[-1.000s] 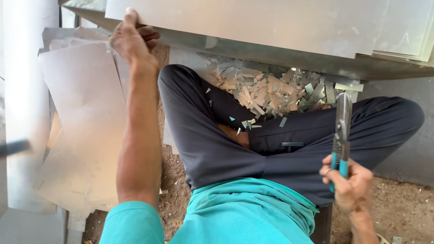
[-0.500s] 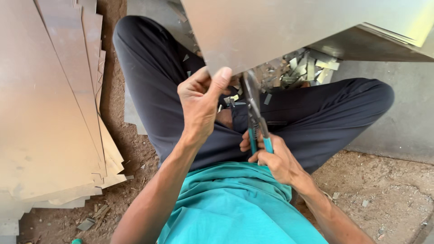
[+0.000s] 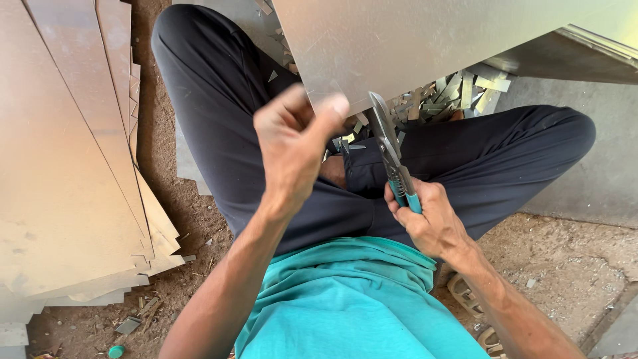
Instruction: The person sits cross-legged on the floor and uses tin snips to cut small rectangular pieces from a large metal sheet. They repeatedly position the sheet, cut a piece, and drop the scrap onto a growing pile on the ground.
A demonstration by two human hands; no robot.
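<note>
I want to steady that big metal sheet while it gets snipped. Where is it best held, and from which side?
Probably grip the metal sheet at its lower near corner, coming from the left, as the left hand pinches it now. That thin edge is free there, and it stays beside the snips in the right hand, clear of the blades.

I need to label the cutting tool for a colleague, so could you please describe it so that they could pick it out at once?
Find the large grey metal sheet at the top. At its lower edge are the snips, gripped by the right hand. Their teal handles and long dark blades set them apart from the pale offcuts beyond.
</note>
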